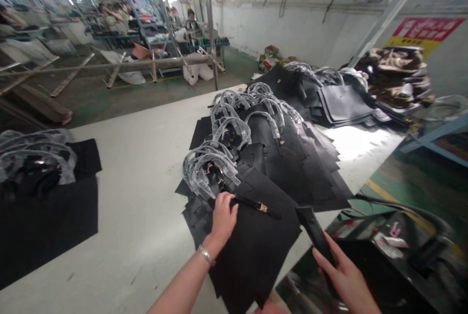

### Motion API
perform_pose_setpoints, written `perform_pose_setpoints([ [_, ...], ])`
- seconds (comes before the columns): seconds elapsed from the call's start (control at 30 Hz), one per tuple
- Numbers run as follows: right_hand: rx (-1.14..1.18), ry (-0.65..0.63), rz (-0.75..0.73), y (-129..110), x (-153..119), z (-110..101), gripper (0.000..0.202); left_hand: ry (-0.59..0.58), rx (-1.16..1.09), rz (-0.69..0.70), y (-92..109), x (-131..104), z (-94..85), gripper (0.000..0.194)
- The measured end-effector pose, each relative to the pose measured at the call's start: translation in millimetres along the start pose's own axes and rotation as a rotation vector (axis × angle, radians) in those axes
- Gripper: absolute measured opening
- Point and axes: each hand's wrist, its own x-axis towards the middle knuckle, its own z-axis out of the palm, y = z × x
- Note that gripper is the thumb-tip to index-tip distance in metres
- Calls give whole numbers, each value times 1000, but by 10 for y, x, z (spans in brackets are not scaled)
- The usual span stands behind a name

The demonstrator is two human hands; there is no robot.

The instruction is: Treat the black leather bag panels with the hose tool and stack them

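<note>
My left hand (224, 219) is closed at the upper left of the top black panel (252, 250), its fingertips by the end of a thin black strap with a gold buckle (262, 206). Whether it pinches the strap or the panel is too small to tell. Right of the panel, my right hand (338, 267) grips a flat black strip (314, 228), which points up and to the left. Plastic-wrapped handles (210, 165) stand up at the back edge of the panel stack, beyond my left hand.
More black panels with wrapped handles (288, 167) lie behind on the white table (146, 158), and another pile (54, 211) at the left. A dark bin-like object (380, 265) is at the lower right. Brown bundles (395, 77) rise at the back right. People sit at far workstations.
</note>
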Motion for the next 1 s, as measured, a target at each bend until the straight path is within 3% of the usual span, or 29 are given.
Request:
perform_pose_setpoints([
  [0.1, -12, -182, -3, -317, 144, 228, 76, -118, 195, 74, 54, 51, 284, 43],
  [0.3, -87, -428, -87, -911, 540, 687, 67, -84, 363, 121, -258, -1, 596, 35],
  [0.4, -123, -493, -98, -1041, 701, 828, 65, -85, 394, 174, -370, -83, 639, 36],
  [0.57, -174, -547, -113, -1186, 861, 938, 62, -117, 443, 193, -365, -96, 656, 33],
  [0.83, -211, -607, -126, -1263, 863, 815, 60, -168, 407, 132, -317, -69, 625, 35],
  [1.0, -192, -498, -213, -1326, 882, 892, 60, -189, 354, 118, -319, -73, 622, 38],
])
